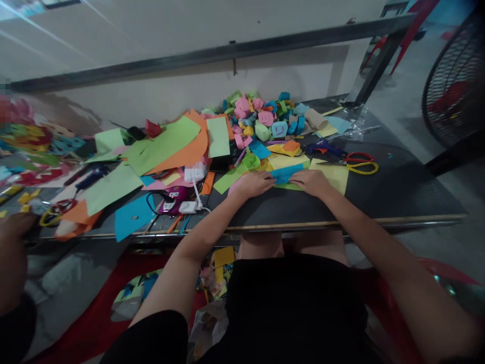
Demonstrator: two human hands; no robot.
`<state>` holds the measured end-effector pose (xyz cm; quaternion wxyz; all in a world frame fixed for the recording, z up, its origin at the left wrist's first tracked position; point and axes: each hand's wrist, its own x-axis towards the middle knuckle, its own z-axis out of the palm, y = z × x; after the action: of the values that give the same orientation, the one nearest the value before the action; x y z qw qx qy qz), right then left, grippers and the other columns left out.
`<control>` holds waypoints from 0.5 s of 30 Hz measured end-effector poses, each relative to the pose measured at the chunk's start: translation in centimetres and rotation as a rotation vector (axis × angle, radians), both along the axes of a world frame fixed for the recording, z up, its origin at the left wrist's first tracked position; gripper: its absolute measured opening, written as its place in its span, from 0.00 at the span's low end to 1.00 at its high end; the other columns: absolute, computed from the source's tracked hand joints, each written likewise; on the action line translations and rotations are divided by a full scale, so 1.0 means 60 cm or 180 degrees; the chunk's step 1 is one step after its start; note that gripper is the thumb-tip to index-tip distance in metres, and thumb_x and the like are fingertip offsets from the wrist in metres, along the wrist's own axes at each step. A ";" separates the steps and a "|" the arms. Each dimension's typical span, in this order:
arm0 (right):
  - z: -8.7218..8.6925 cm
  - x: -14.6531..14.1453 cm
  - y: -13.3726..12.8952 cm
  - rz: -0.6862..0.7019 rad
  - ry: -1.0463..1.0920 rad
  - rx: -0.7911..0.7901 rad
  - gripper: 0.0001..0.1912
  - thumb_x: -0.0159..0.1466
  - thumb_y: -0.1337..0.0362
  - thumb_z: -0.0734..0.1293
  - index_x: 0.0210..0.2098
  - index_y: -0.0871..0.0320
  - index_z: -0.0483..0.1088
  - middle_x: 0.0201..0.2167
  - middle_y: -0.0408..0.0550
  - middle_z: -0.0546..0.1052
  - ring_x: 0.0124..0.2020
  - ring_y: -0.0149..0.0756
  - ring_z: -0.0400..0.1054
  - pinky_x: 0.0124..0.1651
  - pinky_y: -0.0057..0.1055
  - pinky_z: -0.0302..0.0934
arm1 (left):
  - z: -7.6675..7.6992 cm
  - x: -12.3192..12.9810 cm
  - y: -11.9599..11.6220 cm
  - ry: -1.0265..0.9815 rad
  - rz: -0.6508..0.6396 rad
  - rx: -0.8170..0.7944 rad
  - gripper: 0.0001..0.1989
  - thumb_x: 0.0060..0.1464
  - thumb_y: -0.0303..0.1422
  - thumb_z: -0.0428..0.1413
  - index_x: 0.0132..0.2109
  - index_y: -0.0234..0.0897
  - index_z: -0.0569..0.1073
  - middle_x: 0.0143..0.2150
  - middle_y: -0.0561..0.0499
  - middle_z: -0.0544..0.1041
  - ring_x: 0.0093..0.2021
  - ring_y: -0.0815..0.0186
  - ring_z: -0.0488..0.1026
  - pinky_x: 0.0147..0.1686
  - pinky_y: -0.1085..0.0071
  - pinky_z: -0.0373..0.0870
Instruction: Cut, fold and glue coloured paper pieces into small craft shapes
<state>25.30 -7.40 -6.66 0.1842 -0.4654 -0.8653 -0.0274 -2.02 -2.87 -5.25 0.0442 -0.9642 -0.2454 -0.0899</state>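
Note:
My left hand [256, 184] and my right hand [309, 183] both have hold of a blue piece of paper [286, 173], one at each end, with fingers pressed together on it. Beneath it lie yellow sheets [335, 177] and a green strip. A small green paper ring [251, 162] stands just beyond my left hand. Scissors [361, 164] with red and yellow handles rest right of my right hand, their blades over a yellow sheet. Behind them is a blue glue gun [328, 148]. A yellow paper piece with an orange top [290, 147] lies near it.
Small folded paper shapes [265, 119] are heaped against the wall. Coloured sheets [166, 144], a purple power strip [172, 200] and a white plug adapter [194, 172] cover the table's left half. Another person's hand [17, 225] is at far left. A fan [454, 86] stands at right.

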 end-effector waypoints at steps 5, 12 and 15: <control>-0.003 0.018 0.015 0.0232 0.0453 -0.0243 0.13 0.71 0.61 0.65 0.42 0.51 0.83 0.45 0.49 0.85 0.47 0.43 0.78 0.49 0.39 0.70 | -0.005 -0.007 0.001 -0.0300 0.0092 -0.0418 0.17 0.70 0.39 0.50 0.54 0.41 0.81 0.52 0.43 0.81 0.50 0.59 0.78 0.48 0.64 0.73; -0.001 0.022 0.027 -0.0128 0.1147 -0.0664 0.13 0.69 0.57 0.66 0.39 0.52 0.83 0.40 0.50 0.84 0.42 0.46 0.77 0.49 0.43 0.69 | -0.018 -0.007 0.002 -0.1089 0.0570 -0.1026 0.13 0.65 0.39 0.56 0.41 0.41 0.85 0.44 0.47 0.84 0.44 0.60 0.80 0.45 0.66 0.73; 0.000 0.020 0.035 -0.0610 0.1358 -0.0865 0.11 0.66 0.55 0.69 0.36 0.53 0.83 0.36 0.49 0.84 0.36 0.43 0.75 0.44 0.40 0.66 | -0.021 -0.003 0.003 -0.1414 0.1032 -0.1273 0.10 0.62 0.40 0.60 0.39 0.42 0.84 0.41 0.49 0.85 0.42 0.61 0.81 0.42 0.67 0.73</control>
<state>26.47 -5.32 -6.66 0.2948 -0.5609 -0.7547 0.1703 -2.21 -2.69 -6.49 -0.1867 -0.8591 -0.4120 -0.2396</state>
